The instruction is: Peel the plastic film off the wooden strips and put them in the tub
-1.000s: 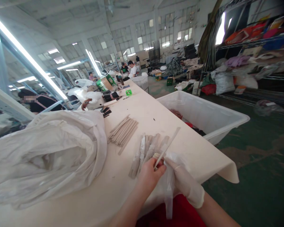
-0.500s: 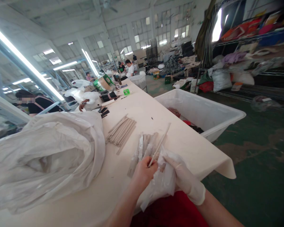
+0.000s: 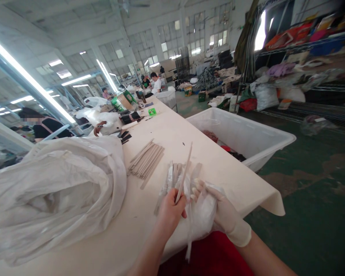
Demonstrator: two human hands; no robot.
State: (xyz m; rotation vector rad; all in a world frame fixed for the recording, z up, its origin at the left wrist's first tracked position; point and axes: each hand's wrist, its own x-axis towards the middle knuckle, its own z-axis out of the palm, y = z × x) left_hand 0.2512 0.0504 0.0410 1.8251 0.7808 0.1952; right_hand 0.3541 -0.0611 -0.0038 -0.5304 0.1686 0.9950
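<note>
My left hand (image 3: 170,210), bare, is closed around a thin beige strip (image 3: 185,171) that sticks up from the fist, leaning slightly right. My right hand (image 3: 228,216) wears a pale glove and pinches a crumpled clear plastic bag (image 3: 205,214) near the table's front edge. A narrow pale tail (image 3: 189,237) hangs below the left fist; I cannot tell whether it is strip or plastic. Just beyond my hands lie several plastic-wrapped bundles (image 3: 170,177) of similar strips. Farther left, a pile of loose beige strips (image 3: 148,160) is fanned out on the table.
A large whitish sack (image 3: 57,195) covers the left of the cream table (image 3: 172,132). Beyond it are plastic bags (image 3: 107,119) and a small green box (image 3: 152,112). A white tub (image 3: 264,134) stands along the right edge. Other people work farther back.
The strip has swung from a rightward slant to nearly upright as my left hand shifted slightly left. My right hand's fingers have moved on the plastic bag, still gripping it.
</note>
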